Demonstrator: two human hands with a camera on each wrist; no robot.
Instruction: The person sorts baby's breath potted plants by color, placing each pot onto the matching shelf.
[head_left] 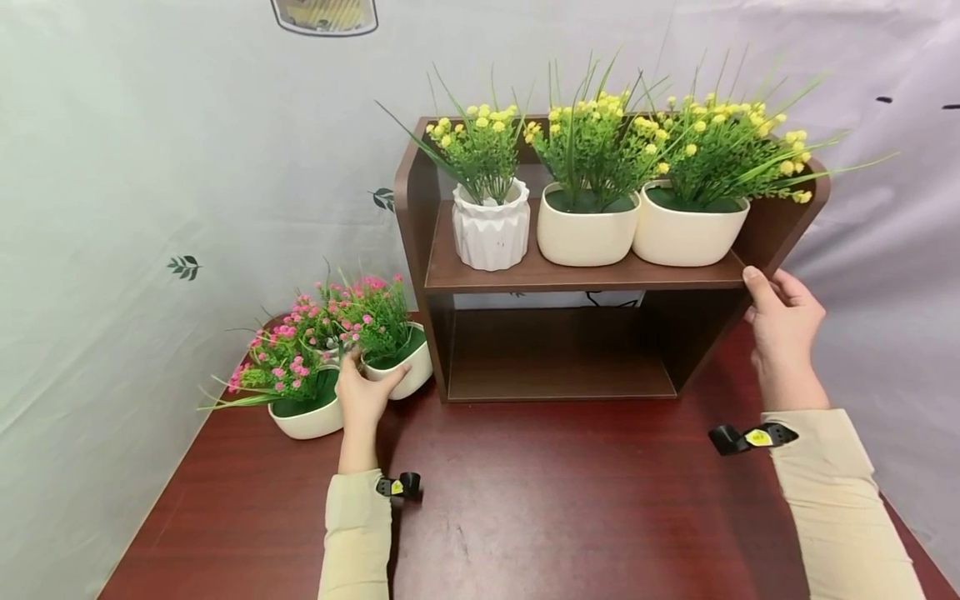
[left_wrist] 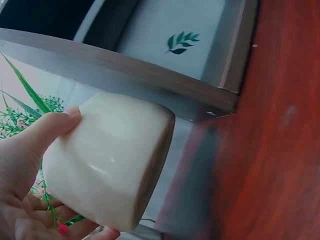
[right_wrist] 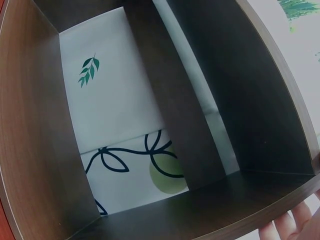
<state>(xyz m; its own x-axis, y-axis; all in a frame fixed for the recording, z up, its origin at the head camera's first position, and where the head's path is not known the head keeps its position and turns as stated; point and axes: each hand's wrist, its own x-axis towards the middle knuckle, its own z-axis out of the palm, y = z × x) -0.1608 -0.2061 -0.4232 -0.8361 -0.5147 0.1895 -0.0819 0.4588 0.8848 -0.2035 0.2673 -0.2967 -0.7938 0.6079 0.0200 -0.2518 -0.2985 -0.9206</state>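
My left hand (head_left: 365, 396) grips an oval cream flowerpot (left_wrist: 110, 160) of pink flowers, thumb on its near side and fingers round the other. That pot is beside the left end of a dark brown two-tier shelf (head_left: 585, 279); its base looks apart from the tabletop in the left wrist view. At the shelf's right side my right hand (head_left: 787, 325) holds the panel edge, thumb in front at the upper board and fingers behind. Fingertips (right_wrist: 285, 225) show under the wood edge in the right wrist view.
On the upper board stand a ribbed white pot (head_left: 491, 229) and two oval cream pots (head_left: 588, 233), all with yellow flowers. Left of my left hand is another cream pot (head_left: 307, 419) with pink flowers; a further pink plant is partly hidden behind. The red-brown table (head_left: 525, 492) meets a pale cloth backdrop.
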